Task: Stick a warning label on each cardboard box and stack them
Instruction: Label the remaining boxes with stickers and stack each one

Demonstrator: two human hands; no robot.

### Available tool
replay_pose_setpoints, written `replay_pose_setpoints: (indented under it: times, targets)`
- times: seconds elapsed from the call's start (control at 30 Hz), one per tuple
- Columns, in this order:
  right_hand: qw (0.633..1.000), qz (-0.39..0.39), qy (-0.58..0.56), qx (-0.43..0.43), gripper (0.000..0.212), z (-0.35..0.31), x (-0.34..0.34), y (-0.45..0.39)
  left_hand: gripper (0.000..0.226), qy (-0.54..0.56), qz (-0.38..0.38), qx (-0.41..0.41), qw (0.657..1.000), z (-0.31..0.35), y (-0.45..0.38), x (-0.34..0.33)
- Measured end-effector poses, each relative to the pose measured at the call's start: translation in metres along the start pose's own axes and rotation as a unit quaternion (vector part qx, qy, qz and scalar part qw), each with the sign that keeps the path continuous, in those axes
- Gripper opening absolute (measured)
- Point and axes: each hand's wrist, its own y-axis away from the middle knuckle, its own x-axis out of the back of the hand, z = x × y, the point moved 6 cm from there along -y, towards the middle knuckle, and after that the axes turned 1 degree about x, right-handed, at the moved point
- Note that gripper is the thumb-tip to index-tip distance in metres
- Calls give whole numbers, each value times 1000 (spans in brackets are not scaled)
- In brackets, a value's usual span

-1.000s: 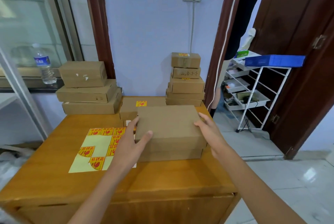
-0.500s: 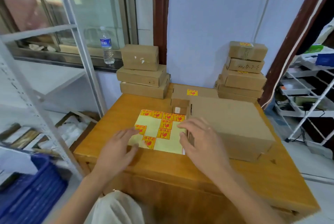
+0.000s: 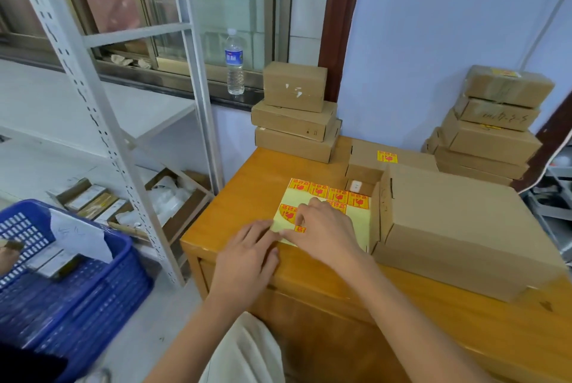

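Label sheet [image 3: 322, 212] lies flat on the wooden table [image 3: 247, 184], its right edge just beside the big cardboard box [image 3: 458, 228] in front of me. Near corner of the sheet sits under my fingertips. My left hand [image 3: 247, 254] rests palm down on the table edge, fingers straight and together, tips pressing the sheet's near left corner. My right hand [image 3: 322, 232] lies over the sheet's lower half, knuckles up, fingers bent downward onto a red-and-yellow label there; it looks like thumb and forefinger pinching at a label's edge, but my own hand hides the contact, so I cannot tell for sure. Both forearms reach in from below, right one crossing over the table's front edge. Top row of labels on the sheet is uncovered. Behind the big box, a flat box [image 3: 393, 156] carries one label on its lid. Left stack [image 3: 294, 116] of boxes stands at the table's far left corner, right stack [image 3: 492, 122] at the far right against the wall.
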Motion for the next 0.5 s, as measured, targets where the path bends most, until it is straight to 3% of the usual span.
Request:
replay_pose_setpoints:
  times: [0.17, 0.27, 0.5]
  targets:
    - [999, 33, -37, -2, 36, -3, -1, -18, 30, -14, 17, 6, 1000, 2, 1, -1]
    - [998, 38, -41, -10, 13, -8, -4, -34, 32, -9, 16, 2, 1000, 3, 2, -1]
    - [949, 174, -253, -74, 10, 13, 72, -46, 33, -6, -13, 14, 1000, 1, 0, 0]
